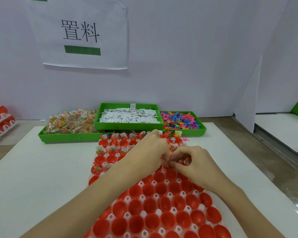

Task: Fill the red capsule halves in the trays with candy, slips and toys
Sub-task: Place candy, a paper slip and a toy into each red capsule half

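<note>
While both hands meet over the tray [141, 183], right hand [197, 164] pinches a small red toy [186, 160], fingers curled. Left hand [149, 150] curls beside it; can't tell what it holds. Empty red capsule halves [162, 203] lie nearer the person, filled ones beyond the pinch

Red capsule halves [165, 218], green bins [67, 136], white slips [127, 115], multicoloured toys [179, 120].

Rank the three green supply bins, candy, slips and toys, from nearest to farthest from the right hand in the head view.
Measured from the right hand:
1. Toy bin, just beyond the hand, back right.
2. Slip bin, back centre, raised over the other two.
3. Candy bin, back left, across the capsule tray.
</note>
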Motion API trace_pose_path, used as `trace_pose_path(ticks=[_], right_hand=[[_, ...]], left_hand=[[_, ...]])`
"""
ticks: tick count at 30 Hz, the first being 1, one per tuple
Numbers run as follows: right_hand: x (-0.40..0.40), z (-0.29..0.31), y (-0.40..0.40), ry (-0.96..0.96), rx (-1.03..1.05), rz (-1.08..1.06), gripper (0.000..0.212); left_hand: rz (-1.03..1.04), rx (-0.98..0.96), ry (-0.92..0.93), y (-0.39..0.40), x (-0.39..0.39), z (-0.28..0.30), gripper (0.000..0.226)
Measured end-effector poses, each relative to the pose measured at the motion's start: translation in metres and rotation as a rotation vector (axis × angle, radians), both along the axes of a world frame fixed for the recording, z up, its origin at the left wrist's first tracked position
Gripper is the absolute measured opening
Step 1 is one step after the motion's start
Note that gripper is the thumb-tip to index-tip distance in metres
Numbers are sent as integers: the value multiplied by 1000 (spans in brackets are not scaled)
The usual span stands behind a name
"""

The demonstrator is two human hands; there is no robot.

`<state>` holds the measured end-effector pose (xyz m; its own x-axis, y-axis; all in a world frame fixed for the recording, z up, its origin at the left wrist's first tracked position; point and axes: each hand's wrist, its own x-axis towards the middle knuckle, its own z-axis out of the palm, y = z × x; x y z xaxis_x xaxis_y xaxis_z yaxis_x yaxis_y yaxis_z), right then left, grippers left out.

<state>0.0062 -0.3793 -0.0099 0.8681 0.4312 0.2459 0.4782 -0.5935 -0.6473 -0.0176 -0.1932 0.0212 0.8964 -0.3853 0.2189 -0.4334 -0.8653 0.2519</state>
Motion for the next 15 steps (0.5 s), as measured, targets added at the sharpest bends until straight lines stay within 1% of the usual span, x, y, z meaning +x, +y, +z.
trace_pose_path(ticks=[2, 8, 15], right_hand=[[-1, 0, 1, -3, -4, 1, 20], [-2, 3, 0, -29, -5, 3, 24], [-3, 0, 3, -44, -12, -26, 21]], left_hand=[[-14, 33, 1, 0, 2, 0, 19], [32, 17, -13, -6, 1, -1, 12], [18, 45, -20, -8, 6, -1, 12]])
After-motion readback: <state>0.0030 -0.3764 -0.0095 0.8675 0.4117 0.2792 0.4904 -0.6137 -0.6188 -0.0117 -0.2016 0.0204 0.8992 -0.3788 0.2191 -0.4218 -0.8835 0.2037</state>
